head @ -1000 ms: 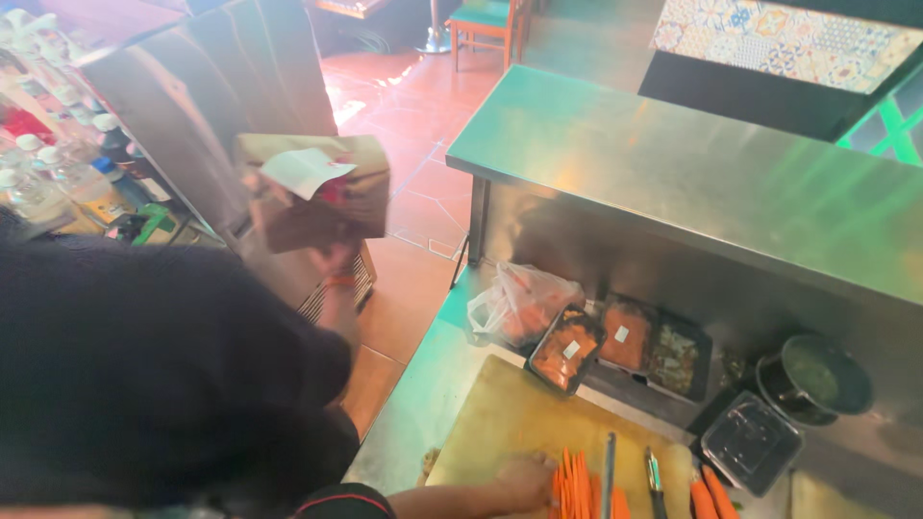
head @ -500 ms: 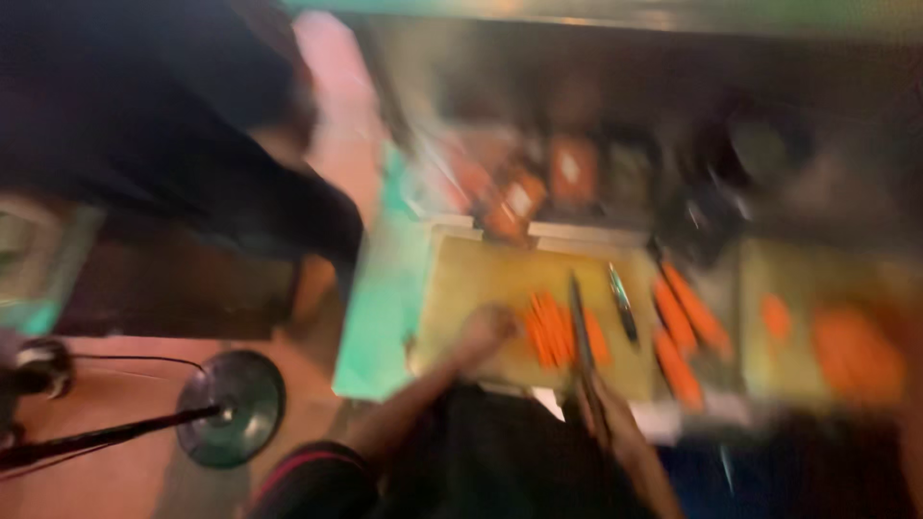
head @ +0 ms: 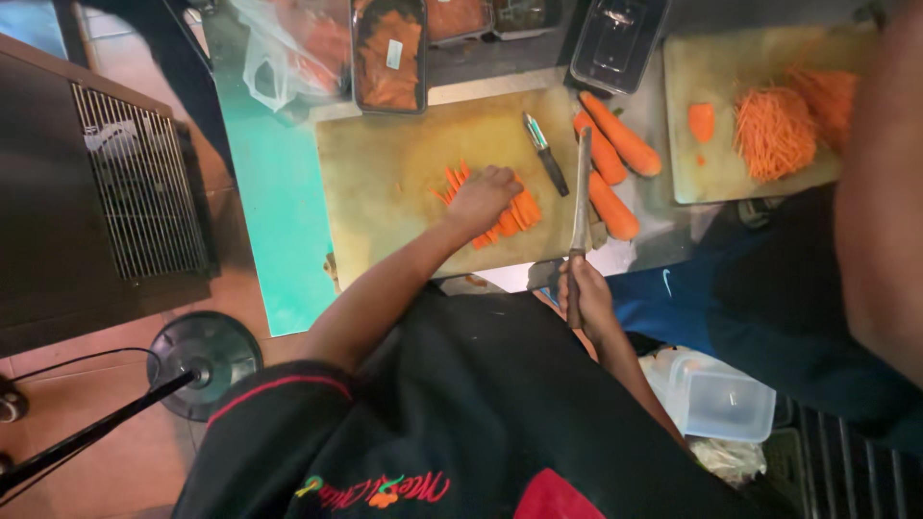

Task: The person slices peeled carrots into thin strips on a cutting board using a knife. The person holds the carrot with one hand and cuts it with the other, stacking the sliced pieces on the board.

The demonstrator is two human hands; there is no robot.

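Counter: teal-edged work surface (head: 274, 207) running along the top of the view, carrying boards, trays and bags.
Co-worker: dark-clothed figure at the right edge, bare arm (head: 880, 183) reaching past the second board.
Main cutting board: large yellowish slab (head: 394, 178) lying flat on the counter, directly ahead of the person.
Second cutting board: similar slab (head: 740, 67) to the right, bearing a heap of shredded carrot (head: 774, 130) and one short carrot piece (head: 702, 120).
Fan base: round dark stand (head: 204, 360) on the tiled floor, lower left.
Plastic tub: clear lidded box (head: 716, 394) low at the right, beside the person's hip.
Trays: dark rectangular containers (head: 389, 53) behind the main board, one filled with orange pieces.
Whole carrots: three peeled ones (head: 615, 149) lying side by side just off the right edge of the main board.
Knife: long narrow blade (head: 580, 187) pointing away from the body, tip near the whole carrots, resting at the board's right edge.
Carrot sticks: fanned row of cut strips (head: 514, 211) near the middle of the main board, partly hidden under the left hand.
Left hand: (head: 481, 197) palm down, fingers curled and pressed onto the carrot sticks.
Right hand: (head: 584, 293) closed in a fist around the knife handle, near the board's front edge.
Peeler: small dark-handled tool (head: 545, 154) lying loose on the board between sticks and knife.
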